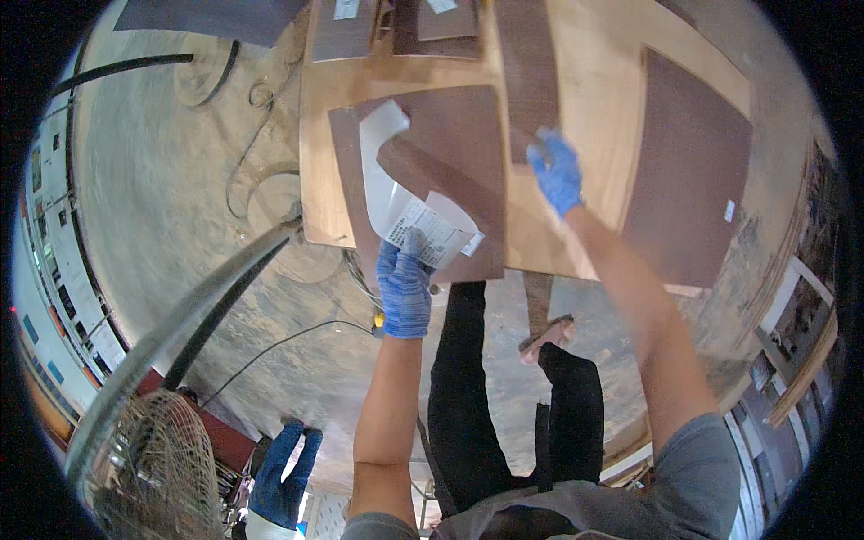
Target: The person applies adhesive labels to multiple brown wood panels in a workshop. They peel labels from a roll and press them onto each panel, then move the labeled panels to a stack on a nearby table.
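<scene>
The left hand is gripping a label sheet over the brown panel at the tabletop's near edge; the right hand is blurring, grip unclear. Labels are already showing on 3 other panels, none on this.

Left of the grip of the blue-gloved left hand, clearance extends to a long grey metal pole; rightward, the blue-gloved right hand obstructs passage.

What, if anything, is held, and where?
The left hand holds a white label strip by its lower edge; the right hand is too blurred to tell.
</scene>
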`<state>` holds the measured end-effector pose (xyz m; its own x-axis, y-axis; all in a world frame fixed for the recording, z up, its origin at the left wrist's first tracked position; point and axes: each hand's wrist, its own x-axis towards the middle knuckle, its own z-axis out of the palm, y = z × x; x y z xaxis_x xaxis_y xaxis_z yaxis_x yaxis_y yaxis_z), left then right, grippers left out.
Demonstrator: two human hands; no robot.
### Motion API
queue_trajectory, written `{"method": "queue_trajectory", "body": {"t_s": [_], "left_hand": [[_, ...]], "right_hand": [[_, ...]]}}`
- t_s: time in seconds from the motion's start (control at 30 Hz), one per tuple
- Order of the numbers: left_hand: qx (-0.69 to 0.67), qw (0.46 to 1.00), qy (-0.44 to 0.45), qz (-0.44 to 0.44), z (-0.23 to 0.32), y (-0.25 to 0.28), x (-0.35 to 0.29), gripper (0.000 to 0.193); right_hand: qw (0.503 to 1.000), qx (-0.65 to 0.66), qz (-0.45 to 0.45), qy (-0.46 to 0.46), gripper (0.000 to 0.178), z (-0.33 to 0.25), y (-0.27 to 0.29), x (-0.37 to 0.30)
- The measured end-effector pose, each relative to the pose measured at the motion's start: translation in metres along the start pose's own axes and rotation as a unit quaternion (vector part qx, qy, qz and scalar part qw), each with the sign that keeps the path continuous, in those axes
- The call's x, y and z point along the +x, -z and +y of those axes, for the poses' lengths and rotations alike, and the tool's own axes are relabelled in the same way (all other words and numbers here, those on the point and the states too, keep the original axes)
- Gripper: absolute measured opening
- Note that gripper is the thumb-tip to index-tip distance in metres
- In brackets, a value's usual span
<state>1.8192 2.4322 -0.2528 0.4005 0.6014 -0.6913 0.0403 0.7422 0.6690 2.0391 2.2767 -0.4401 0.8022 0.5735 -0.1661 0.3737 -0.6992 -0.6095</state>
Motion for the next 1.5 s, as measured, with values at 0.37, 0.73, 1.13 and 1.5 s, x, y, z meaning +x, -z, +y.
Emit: {"method": "queue_trajectory", "body": {"t_s": [0.37,0.73,1.13,1.5], "left_hand": [[0.193,0.969,-0.036,-0.151,-0.099,-0.099,-0.176,0.044],[0.420,0.724,-0.034,-0.546,-0.176,-0.233,-0.337,0.069],[0.540,0.338,0.053,-0.769,-0.309,-0.309,-0.475,0.025],[0.541,0.164,0.153,-0.811,-0.468,-0.152,-0.779,0.020]], "right_hand": [[0.821,0.427,-0.056,-0.375,0.039,0.019,0.193,-0.316],[0.719,0.315,0.235,-0.573,0.044,0.116,0.332,-0.630],[0.398,0.430,0.465,-0.664,0.051,-0.134,0.288,-0.814],[0.167,0.448,0.634,-0.608,0.050,-0.155,0.207,-0.986]]}}
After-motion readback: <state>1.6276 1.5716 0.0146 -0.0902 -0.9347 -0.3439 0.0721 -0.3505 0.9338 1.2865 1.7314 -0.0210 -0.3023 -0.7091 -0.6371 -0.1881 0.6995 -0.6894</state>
